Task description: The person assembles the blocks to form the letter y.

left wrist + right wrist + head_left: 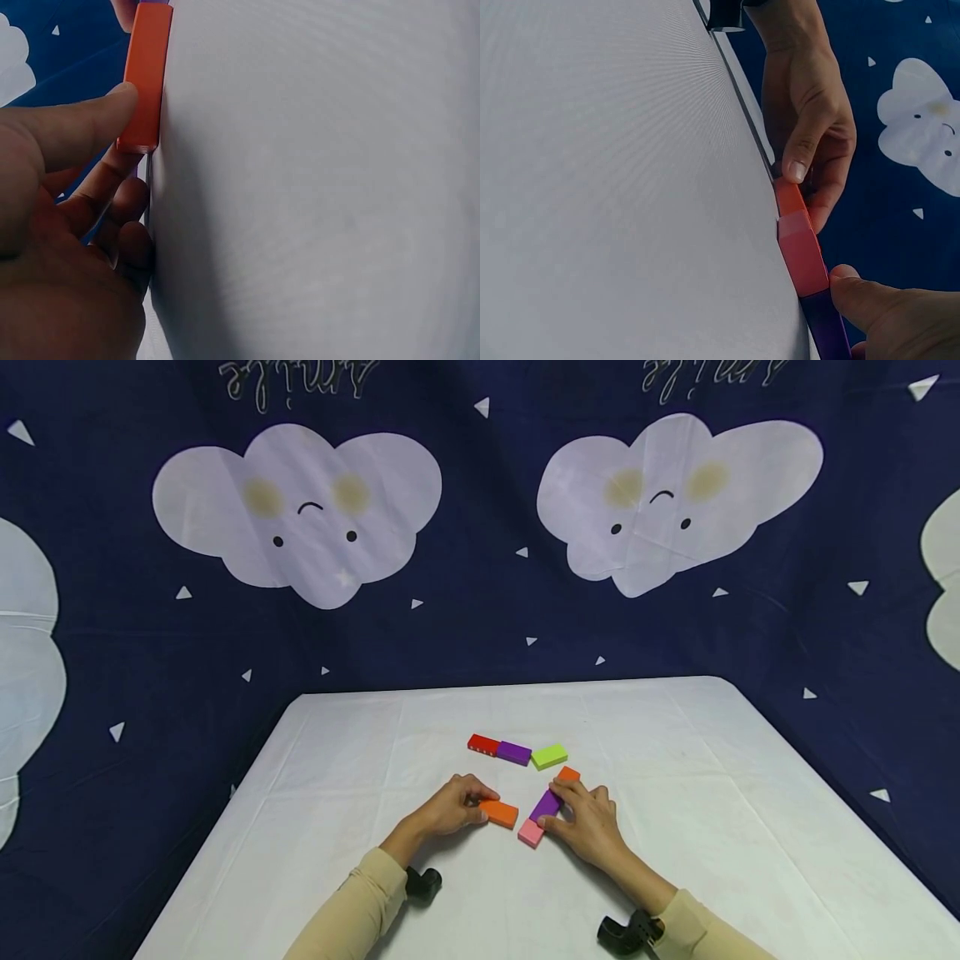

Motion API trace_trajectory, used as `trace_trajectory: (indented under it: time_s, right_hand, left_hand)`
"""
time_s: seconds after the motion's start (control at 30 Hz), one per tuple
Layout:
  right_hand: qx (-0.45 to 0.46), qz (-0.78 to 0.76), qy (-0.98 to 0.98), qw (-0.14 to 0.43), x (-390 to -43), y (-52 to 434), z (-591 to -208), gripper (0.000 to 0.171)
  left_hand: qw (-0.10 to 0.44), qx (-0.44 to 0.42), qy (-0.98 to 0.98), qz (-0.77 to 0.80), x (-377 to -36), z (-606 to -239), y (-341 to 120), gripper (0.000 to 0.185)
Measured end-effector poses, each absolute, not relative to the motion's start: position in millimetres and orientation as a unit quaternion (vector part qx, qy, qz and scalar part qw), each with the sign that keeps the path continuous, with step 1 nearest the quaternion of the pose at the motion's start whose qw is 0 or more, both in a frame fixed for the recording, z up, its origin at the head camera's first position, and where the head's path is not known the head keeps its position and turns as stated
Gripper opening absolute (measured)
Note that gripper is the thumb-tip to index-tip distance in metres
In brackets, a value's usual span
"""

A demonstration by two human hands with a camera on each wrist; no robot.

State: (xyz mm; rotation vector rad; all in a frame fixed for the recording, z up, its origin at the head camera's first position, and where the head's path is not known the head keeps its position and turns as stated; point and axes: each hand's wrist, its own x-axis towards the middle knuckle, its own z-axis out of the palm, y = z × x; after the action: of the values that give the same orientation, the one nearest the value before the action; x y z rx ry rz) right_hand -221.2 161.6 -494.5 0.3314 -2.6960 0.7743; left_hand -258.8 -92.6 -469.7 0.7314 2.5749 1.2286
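My left hand pinches a flat orange block by its left end, thumb on the near side and fingers on the far side; the left wrist view shows the thumb against the orange block. At the right, my right hand holds a purple block between thumb and fingers. A pink block adjoins the purple one's near end, and another orange block lies at its far end, partly behind the fingers. In the right wrist view the pink block stands between both hands.
Farther back on the white-covered table lie a red block with white dots, a purple block against it and a lime-green block. A dark blue cloud-print cloth hangs behind the table.
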Motion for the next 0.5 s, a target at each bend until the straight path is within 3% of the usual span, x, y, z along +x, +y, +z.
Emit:
trace_trajectory:
  time_s: [0.23,0.5]
  right_hand:
    - [0.114,0.273,-0.943,0.154,-220.8,161.6,-495.6,0.059]
    - [0.114,0.272,-0.942,0.157,-220.7,161.6,-494.9,0.058]
  left_hand:
    - [0.092,0.242,0.872,0.416,-255.7,-468.4,-92.5,0.04]
    - [0.028,0.195,0.872,0.448,-247.0,-470.7,-85.0,0.042]
